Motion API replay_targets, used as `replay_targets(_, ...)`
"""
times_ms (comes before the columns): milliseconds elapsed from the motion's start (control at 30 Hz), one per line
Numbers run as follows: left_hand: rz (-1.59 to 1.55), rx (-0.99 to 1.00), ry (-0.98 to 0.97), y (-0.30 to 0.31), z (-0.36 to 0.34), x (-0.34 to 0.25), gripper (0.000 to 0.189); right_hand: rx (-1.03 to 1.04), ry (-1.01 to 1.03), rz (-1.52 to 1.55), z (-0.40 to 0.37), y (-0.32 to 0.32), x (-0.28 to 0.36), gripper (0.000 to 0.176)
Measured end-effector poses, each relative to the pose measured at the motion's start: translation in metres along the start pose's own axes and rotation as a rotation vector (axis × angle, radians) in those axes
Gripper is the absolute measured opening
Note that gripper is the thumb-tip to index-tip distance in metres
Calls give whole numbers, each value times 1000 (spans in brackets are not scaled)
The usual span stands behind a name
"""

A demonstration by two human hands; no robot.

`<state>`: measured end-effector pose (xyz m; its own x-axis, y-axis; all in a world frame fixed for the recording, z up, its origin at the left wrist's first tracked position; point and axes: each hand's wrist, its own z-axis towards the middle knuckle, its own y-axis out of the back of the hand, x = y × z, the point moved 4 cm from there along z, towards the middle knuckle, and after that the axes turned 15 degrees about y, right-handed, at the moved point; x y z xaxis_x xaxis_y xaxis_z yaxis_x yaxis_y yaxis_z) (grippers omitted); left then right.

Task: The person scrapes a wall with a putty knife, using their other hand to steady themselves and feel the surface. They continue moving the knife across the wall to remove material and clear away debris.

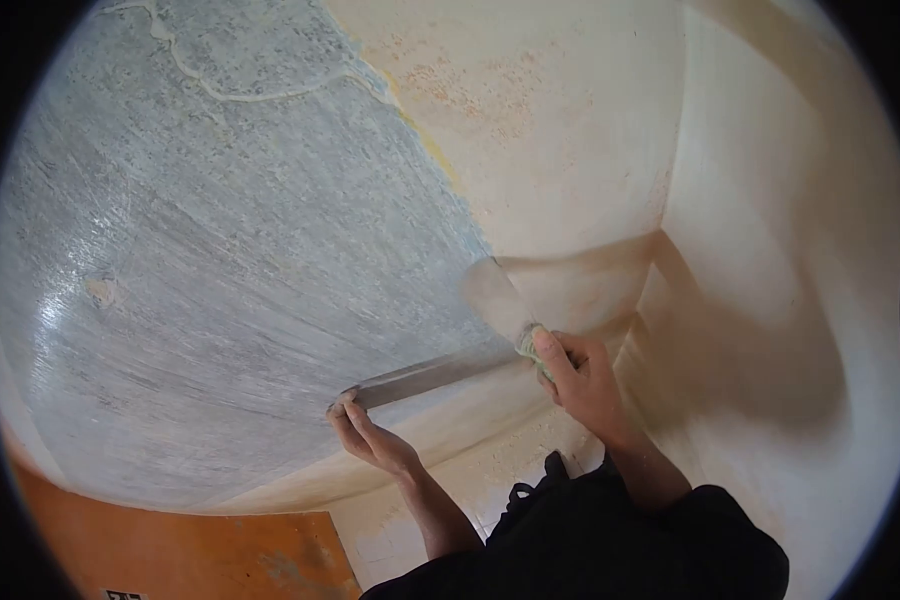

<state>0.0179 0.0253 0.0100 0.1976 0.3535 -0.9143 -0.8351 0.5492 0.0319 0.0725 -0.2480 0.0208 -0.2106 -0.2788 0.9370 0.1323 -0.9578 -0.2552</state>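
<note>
Against the grey plastered surface (270,250), a long flat blade (435,376) lies near its lower edge. The fingers of my left hand (372,435) are closed on the blade's left end. To the right, my right hand (575,375) grips the greenish handle of a scraper (500,300), whose wide pale blade points up and left over the border between grey and cream plaster. The long blade's right end comes close to the scraper; whether they touch is unclear.
A cream wall (770,250) with shadows on it rises at the right, meeting the plastered surface at a corner. Below left is an orange surface (200,540). Light tiles (375,545) show beside it. My dark clothing (610,550) fills the bottom centre.
</note>
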Motion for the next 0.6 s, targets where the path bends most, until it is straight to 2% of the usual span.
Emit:
replay_targets(100,-15,-20,9,-5,3,-6,29,4,-2,-11,3,1,-6,47)
replay_targets(200,-47,-11,35,-2,3,0,29,22,-92,48,-2,0,-8,47)
replay_targets(267,-22,-7,-21,-2,3,0,28,8,-33,-9,-3,5,-5,47)
replay_targets(467,-27,-18,-11,-2,3,0,28,26,1,-13,2,4,-2,48)
replay_targets(600,-12,-15,4,-4,5,-1,29,28,-55,-31,7,3,0,48)
